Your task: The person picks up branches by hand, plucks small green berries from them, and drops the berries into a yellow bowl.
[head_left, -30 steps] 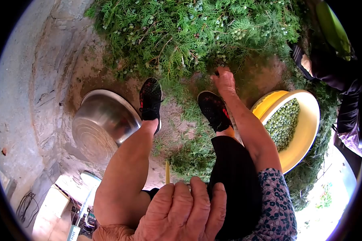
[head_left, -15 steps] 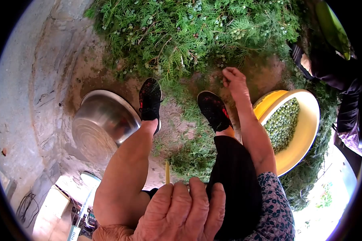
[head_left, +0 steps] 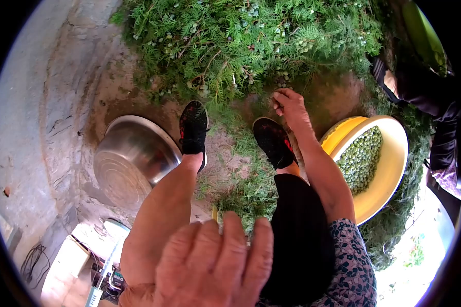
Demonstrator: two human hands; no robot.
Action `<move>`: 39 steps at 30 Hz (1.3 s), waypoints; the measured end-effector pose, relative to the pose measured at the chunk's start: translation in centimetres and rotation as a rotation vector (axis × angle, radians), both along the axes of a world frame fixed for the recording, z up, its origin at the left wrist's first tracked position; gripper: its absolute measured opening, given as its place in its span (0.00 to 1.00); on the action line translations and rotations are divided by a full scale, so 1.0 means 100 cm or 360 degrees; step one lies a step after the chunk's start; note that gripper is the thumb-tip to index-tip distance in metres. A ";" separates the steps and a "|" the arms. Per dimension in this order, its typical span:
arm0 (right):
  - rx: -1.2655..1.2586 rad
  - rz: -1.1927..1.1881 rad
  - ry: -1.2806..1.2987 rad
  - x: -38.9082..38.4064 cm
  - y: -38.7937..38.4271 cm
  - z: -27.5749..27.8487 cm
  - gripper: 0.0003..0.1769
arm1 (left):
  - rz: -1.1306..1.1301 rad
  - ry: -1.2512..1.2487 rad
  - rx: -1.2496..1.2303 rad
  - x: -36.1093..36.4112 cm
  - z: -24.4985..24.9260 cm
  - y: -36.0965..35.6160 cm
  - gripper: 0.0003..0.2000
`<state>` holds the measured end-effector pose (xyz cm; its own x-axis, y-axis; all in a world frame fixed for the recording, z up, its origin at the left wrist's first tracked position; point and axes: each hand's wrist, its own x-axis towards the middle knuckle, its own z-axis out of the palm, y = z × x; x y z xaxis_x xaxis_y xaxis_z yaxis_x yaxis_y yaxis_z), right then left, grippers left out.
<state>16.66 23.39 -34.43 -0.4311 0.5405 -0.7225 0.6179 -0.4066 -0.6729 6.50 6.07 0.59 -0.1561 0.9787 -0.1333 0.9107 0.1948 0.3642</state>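
My right hand (head_left: 290,107) is over the bare ground between the green branch pile (head_left: 251,46) and my right shoe (head_left: 273,142). Its thumb and fingers are curled together; whatever they may hold is too small to make out. Low in the view, close to the camera, my left hand (head_left: 215,258) shows its back above my lap. Its fingers point forward, slightly apart, and nothing shows in them, though the palm is hidden. A thin yellow stick-like piece (head_left: 214,212) shows just beyond those fingers. The branches carry small pale green cones.
Beside my right forearm, a yellow basin (head_left: 392,166) holds many small green cones. A metal basin (head_left: 133,151) leans tilted at left, near my left shoe (head_left: 193,128). Another person's dark sleeve (head_left: 425,92) appears at right. A rough wall (head_left: 30,123) borders the left.
My right hand has shifted a little left and down, away from the branch pile's edge. My left hand has moved left and slightly up in view, covering more of the yellow piece.
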 end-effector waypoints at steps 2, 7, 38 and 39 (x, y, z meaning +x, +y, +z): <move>-0.0791 -0.0646 0.0751 -0.002 -0.003 0.016 0.04 | 0.0189 0.0128 -0.0151 -0.002 0.003 0.003 0.19; -0.1090 -0.0488 0.1176 -0.024 -0.012 0.090 0.07 | 0.0276 0.0163 -0.0186 -0.015 0.008 0.004 0.23; 0.1174 0.0451 -0.0032 0.045 -0.012 -0.047 0.16 | -0.0102 0.0012 -0.0128 -0.019 0.007 -0.007 0.16; 0.1213 0.0421 0.0007 0.044 -0.013 -0.046 0.14 | -0.0089 0.0015 -0.0123 -0.019 0.007 -0.007 0.16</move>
